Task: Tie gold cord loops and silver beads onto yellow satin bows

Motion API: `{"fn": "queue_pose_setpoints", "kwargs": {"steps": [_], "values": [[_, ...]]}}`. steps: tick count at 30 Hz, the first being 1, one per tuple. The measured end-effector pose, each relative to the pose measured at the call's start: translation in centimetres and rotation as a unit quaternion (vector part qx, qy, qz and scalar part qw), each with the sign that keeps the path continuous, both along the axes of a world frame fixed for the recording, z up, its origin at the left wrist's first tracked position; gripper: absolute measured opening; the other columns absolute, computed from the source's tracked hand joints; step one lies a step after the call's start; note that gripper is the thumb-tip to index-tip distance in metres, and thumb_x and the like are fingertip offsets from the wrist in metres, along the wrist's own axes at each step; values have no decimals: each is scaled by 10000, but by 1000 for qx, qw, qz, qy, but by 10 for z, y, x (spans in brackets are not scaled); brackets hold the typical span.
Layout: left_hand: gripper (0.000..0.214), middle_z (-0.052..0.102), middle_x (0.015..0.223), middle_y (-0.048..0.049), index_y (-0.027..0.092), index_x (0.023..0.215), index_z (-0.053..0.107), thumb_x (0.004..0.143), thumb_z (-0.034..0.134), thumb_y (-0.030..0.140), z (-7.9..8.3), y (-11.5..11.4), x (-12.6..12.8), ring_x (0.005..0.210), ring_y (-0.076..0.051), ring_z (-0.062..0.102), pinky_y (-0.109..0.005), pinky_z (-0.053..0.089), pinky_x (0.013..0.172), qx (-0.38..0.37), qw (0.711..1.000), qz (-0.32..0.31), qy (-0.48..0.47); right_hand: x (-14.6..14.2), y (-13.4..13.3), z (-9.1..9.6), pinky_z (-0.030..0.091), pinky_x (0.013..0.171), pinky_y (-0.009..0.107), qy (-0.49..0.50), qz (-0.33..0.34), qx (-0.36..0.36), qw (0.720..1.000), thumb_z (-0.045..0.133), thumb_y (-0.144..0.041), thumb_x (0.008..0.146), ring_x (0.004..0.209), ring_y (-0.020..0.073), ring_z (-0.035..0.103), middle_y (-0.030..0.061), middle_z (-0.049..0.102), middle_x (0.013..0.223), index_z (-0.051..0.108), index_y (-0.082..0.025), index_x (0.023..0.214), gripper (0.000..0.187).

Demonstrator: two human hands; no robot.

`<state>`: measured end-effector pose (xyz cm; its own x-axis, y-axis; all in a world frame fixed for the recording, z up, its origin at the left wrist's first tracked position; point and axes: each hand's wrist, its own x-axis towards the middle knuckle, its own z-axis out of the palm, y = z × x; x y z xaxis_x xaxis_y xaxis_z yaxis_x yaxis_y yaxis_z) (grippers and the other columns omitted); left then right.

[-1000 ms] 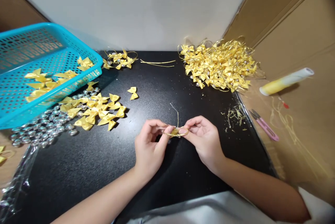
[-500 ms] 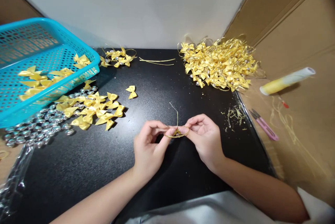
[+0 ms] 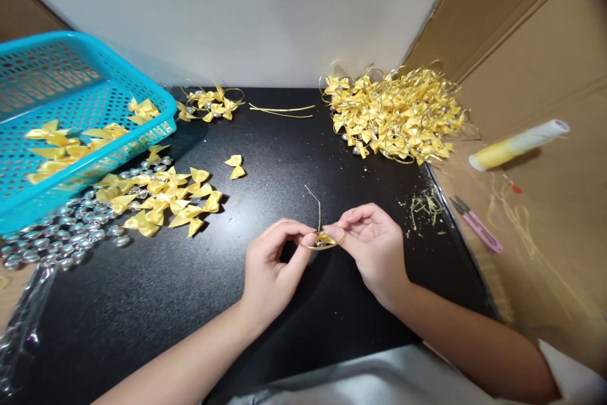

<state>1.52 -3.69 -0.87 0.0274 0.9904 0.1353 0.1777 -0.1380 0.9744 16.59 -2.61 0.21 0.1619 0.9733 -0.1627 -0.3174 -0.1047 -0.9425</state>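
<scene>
Between my two hands, over the near middle of the black table, is a small gold ribbon bow (image 3: 325, 238) with a silver bead and a loop of gold cord (image 3: 325, 249). My left hand (image 3: 277, 266) pinches its left side between thumb and index finger. On the other side, the thumb and index finger of my right hand (image 3: 372, 247) are closed on the bow and cord. A thin thread end (image 3: 319, 212) sticks up and away from it. My fingertips partly hide the bow.
Loose gold bows (image 3: 175, 196) and silver beads (image 3: 71, 228) lie left by a blue basket (image 3: 164, 124). One bow (image 3: 236, 167) lies apart. Finished-looking looped bows (image 3: 398, 114) are heaped at back right. Pink thread snips (image 3: 481, 231), thread scraps (image 3: 427, 208) and a yellow-white tube (image 3: 519, 145) lie right.
My right thumb and fingers have shifted on the bow, and more of its gold ribbon shows between my hands. The whole view has moved slightly.
</scene>
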Motion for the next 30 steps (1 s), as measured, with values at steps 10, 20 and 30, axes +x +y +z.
{"fn": "queue_pose_setpoints", "kwargs": {"steps": [10, 20, 30], "values": [[125, 657, 720, -34, 180, 779, 677, 865, 637, 262, 2, 0, 4, 676, -161, 593, -280, 455, 638, -55, 998, 1, -12, -1, -3, -2, 621, 681, 250, 13, 8, -15, 1000, 856, -181, 630, 725, 154, 738, -44, 669, 679, 584, -207, 723, 289], [122, 660, 719, -37, 185, 771, 684, 853, 643, 265, 1, 0, 4, 676, -166, 594, -280, 461, 635, -61, 998, 8, -16, -2, -1, 0, 624, 671, 268, 6, 10, -15, 1000, 860, -211, 628, 690, 156, 732, -45, 661, 660, 575, -215, 712, 297], [66, 703, 734, -38, 189, 791, 716, 832, 674, 219, 4, 0, 3, 676, -160, 627, -271, 488, 633, -19, 1000, -5, 10, -1, -2, -3, 614, 699, 258, 3, 16, -11, 1000, 847, -200, 658, 711, 144, 731, -41, 670, 689, 577, -212, 728, 280]]}}
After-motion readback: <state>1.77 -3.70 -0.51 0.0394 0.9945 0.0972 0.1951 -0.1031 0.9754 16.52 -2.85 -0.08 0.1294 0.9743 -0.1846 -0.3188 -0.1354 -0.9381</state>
